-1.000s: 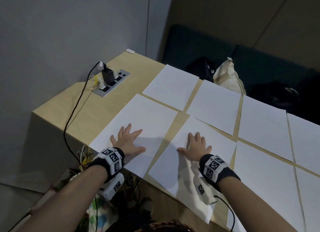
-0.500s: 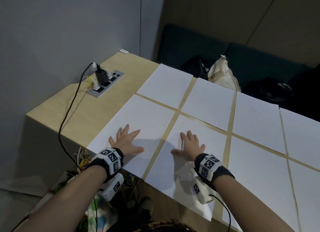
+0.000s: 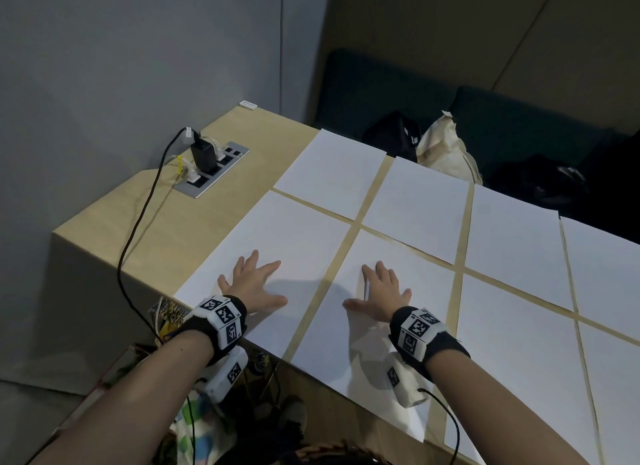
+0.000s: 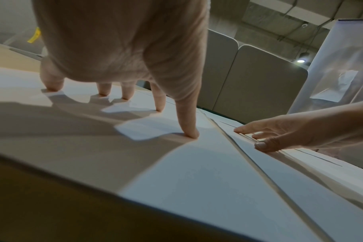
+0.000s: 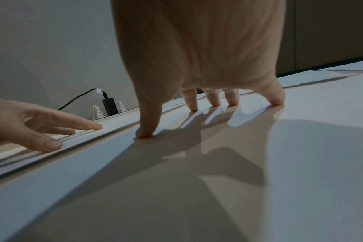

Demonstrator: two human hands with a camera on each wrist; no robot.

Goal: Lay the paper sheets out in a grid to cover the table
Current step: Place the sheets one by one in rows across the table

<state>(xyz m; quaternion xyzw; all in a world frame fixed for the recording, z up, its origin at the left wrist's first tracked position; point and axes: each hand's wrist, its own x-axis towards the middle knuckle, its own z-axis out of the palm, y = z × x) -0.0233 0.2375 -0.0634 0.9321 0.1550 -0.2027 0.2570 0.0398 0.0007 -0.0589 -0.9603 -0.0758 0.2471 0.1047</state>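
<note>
Several white paper sheets lie in a grid on the light wooden table [image 3: 194, 229], with narrow strips of wood between them. My left hand [image 3: 251, 286] presses flat, fingers spread, on the near-left sheet [image 3: 277, 253]. My right hand [image 3: 379, 293] presses the same way on the sheet beside it [image 3: 391, 333], which overhangs the near table edge. In the left wrist view my left hand's fingertips [image 4: 190, 133] touch the paper, and the right hand [image 4: 280, 135] shows across the gap. The right wrist view shows my right hand's fingertips [image 5: 145, 133] on its sheet and the left hand [image 5: 41, 129] beyond.
A power socket panel [image 3: 214, 170] with a black charger [image 3: 202, 154] and a black cable [image 3: 135, 229] sits in the table's bare left part. A cream bag [image 3: 446, 149] and dark bags [image 3: 391, 135] lie on the dark bench behind the table.
The right-hand sheet has slid and turned, so its edges now run parallel to its neighbours with an even gap. Both hands stay flat on their sheets.
</note>
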